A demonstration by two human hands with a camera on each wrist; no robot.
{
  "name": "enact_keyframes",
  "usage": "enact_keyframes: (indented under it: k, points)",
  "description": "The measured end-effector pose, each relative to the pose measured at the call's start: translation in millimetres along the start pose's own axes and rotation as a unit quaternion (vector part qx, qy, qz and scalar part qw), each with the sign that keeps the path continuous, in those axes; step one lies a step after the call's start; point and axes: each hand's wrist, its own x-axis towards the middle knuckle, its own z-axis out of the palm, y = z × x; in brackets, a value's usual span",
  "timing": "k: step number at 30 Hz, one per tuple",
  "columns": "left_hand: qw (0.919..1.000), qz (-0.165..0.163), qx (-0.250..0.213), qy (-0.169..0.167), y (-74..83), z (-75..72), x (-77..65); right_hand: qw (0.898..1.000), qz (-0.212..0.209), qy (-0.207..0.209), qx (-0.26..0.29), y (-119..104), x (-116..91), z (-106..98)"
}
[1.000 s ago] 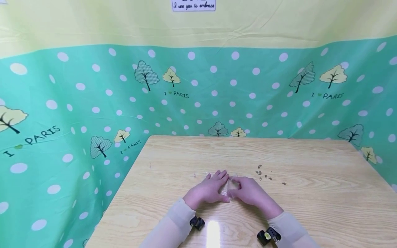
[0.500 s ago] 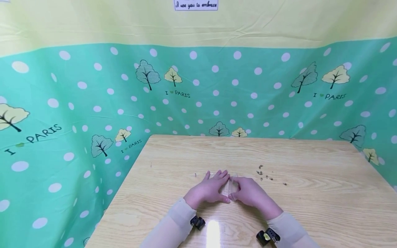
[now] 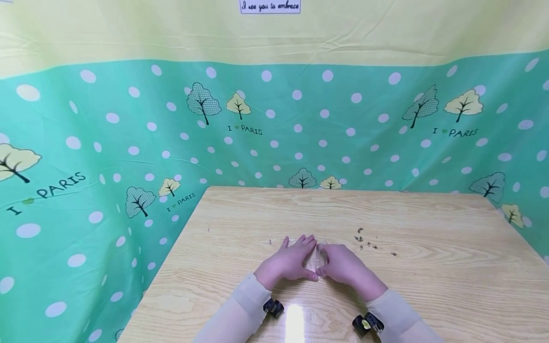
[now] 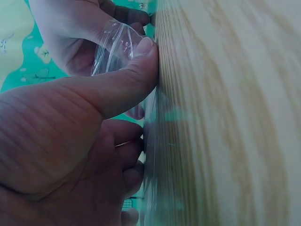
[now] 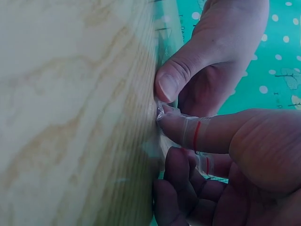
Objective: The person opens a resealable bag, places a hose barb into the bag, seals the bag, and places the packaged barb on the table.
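A clear plastic zip bag (image 3: 312, 262) lies on the wooden table between the two hands. My left hand (image 3: 290, 262) rests flat over its left part with fingers spread, holding it against the wood. At the bag's right end, my right hand (image 3: 343, 265) has thumb and fingers curled at the plastic. In the right wrist view, the bag's red-striped mouth (image 5: 196, 136) wraps the right thumb and a finger, and the thumb tip sits close to the left thumb (image 5: 169, 84). Raised, creased plastic (image 4: 115, 49) shows beside the left thumb in the left wrist view.
Several small dark pieces (image 3: 360, 238) lie scattered on the table (image 3: 429, 286) right of the hands. A tiny piece (image 3: 270, 242) lies left of the left hand, with a thin sliver (image 3: 208, 229) farther left. A green dotted curtain (image 3: 257, 143) hangs behind.
The right hand has shifted slightly left and its fingers have drawn closer in at the bag's end, narrowing the visible plastic there. The left hand stays in place.
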Motion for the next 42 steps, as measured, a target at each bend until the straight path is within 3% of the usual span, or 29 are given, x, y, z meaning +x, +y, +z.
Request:
enact_keyframes:
  k: [7,14,26,36,42]
  points:
    - [0.9993,0.028,-0.005,0.022,-4.9,-0.9,2.8,1.0,0.001,-0.001,-0.02,-3.8,2.2,-4.0]
    - [0.9957,0.056,-0.072,0.011,-12.4,-2.9,2.9,0.999,-0.011,0.023,-0.041,-4.4,2.7,-2.9]
    - [0.9953,0.056,-0.074,0.026,-13.9,-1.5,5.2,0.996,-0.014,0.054,-0.071,-6.5,0.4,0.7]
    - [0.9947,0.062,-0.077,0.031,-11.8,-5.3,6.8,0.995,-0.02,0.044,-0.082,-6.5,1.5,-3.2]
    - [0.9919,0.068,-0.095,0.049,-16.7,0.8,7.3,0.995,-0.026,0.035,-0.092,-6.1,0.4,-0.7]
